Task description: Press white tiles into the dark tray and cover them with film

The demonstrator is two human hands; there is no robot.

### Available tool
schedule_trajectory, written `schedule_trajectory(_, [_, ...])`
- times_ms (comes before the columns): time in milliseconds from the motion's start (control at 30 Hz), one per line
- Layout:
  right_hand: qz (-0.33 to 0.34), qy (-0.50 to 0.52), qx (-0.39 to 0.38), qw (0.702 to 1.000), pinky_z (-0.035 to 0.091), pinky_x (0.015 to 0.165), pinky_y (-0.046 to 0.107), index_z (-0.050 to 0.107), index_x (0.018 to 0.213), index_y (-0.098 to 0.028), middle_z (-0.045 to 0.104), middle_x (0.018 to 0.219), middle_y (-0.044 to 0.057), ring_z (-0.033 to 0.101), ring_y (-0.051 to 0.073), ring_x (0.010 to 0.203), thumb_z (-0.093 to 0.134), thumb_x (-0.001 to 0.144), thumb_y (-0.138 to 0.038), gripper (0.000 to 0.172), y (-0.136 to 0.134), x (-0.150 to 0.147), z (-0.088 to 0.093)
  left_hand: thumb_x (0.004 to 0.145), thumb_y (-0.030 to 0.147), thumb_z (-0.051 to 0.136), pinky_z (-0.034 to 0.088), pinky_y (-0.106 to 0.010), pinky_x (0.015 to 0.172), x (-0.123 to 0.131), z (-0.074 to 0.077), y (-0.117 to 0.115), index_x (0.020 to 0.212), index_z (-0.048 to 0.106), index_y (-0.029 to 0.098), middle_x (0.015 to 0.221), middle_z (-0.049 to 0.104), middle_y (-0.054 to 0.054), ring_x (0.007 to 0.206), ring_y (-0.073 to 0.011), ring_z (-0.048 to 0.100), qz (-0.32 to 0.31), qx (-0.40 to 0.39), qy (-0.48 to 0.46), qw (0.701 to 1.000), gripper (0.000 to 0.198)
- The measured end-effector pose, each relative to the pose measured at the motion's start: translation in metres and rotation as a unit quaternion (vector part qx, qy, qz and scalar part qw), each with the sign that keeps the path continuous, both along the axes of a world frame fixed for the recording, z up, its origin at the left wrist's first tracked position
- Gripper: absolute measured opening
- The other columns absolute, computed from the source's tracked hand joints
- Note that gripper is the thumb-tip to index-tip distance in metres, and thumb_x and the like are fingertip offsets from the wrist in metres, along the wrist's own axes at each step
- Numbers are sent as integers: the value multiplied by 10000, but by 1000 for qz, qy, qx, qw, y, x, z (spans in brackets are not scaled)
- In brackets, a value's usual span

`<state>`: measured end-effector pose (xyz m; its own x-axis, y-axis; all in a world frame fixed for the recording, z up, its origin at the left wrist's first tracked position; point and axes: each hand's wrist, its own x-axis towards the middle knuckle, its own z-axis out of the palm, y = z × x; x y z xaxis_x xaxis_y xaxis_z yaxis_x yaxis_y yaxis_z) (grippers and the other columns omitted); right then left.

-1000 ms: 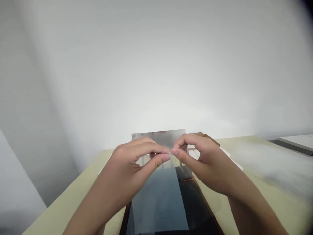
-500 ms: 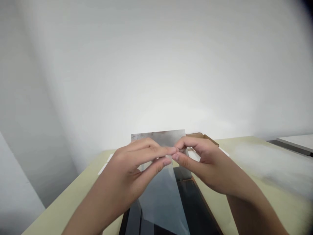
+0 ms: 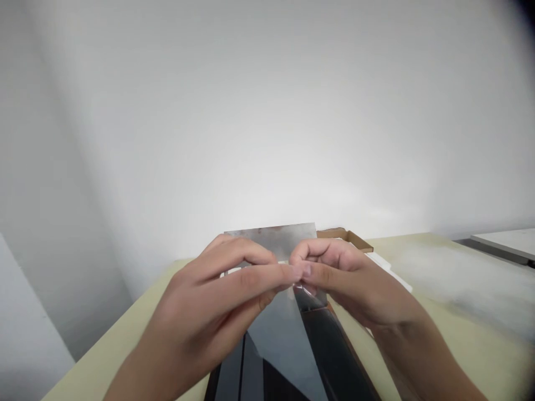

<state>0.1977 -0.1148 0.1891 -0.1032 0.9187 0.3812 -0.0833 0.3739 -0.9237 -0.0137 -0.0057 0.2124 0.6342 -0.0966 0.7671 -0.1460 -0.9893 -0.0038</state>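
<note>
My left hand point(image 3: 221, 289) and my right hand point(image 3: 351, 278) meet at the fingertips in the middle of the view. Both are closed in a pinch on the upper edge of a clear plastic film point(image 3: 284, 328), which hangs down between them. A small crinkled, shiny bit of it shows under the right fingertips. Below the film lies a dark flat tray-like object point(image 3: 338, 351) with a brown rim. Behind the hands a grey metallic panel point(image 3: 288, 236) stands upright; its lower part is partly hidden by my fingers.
An open brown cardboard box point(image 3: 355, 240) sits behind my right hand, beside some white pieces point(image 3: 388, 267). Blurred whitish plastic point(image 3: 472, 284) lies on the pale yellow table point(image 3: 412, 240) at right. A white board point(image 3: 507, 243) is at the far right, with a wall behind.
My left hand has rolled over and come lower, its thumb now mostly hidden under the fingers. The right fingers have curled in and dropped slightly, and a crinkled edge of film shows there.
</note>
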Motion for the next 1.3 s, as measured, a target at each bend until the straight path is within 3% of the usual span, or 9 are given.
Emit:
schedule_trajectory(200, [53, 69, 16, 996, 334, 625, 234, 686, 850, -171, 535, 667, -46, 426, 93, 627, 783, 971, -416, 290, 5, -8, -2, 984, -17, 613, 519, -320, 738, 1, 4, -2, 1165, 730, 243, 975, 722, -21, 812, -149, 634, -45, 25, -51, 997, 337])
schedule_trajectory(433, [75, 105, -1, 992, 349, 623, 238, 673, 822, -166, 552, 666, -38, 452, 95, 615, 801, 952, -398, 295, 6, -11, 1, 957, -38, 639, 498, -354, 727, -2, -1, -5, 1107, 740, 237, 978, 718, -13, 822, -160, 631, -36, 21, -74, 996, 329])
schedule_trajectory(533, [76, 107, 0, 991, 351, 632, 236, 672, 821, -160, 559, 672, -34, 466, 95, 630, 802, 951, -394, 298, 6, -11, 1, 947, -46, 657, 506, -348, 756, -2, -3, -4, 1110, 722, 232, 969, 723, 9, 809, -142, 638, -40, 15, -82, 996, 329])
schedule_trajectory(700, [77, 107, 4, 991, 380, 651, 240, 686, 850, -160, 571, 686, -28, 505, 103, 657, 806, 948, -413, 296, 5, -12, -1, 956, -57, 655, 506, -317, 752, 2, -2, -5, 1295, 711, 234, 987, 717, 6, 830, -126, 641, -34, 24, -75, 996, 450])
schedule_trajectory(1067, [103, 149, -30, 983, 439, 652, 243, 640, 802, -175, 560, 674, -33, 538, 112, 649, 802, 944, -402, 314, 2, -14, 2, 963, -29, 653, 470, -369, 697, -3, -3, -8, 1153, 749, 254, 983, 708, 6, 787, -153, 616, -1, 37, -99, 994, 354])
schedule_trajectory(1300, [80, 114, 4, 990, 402, 680, 232, 686, 844, -168, 585, 690, -24, 507, 103, 662, 769, 982, -372, 260, 3, -13, 0, 917, -74, 656, 518, -330, 731, 1, -1, -12, 1135, 710, 226, 949, 712, 26, 823, -133, 659, -25, 19, -98, 995, 374])
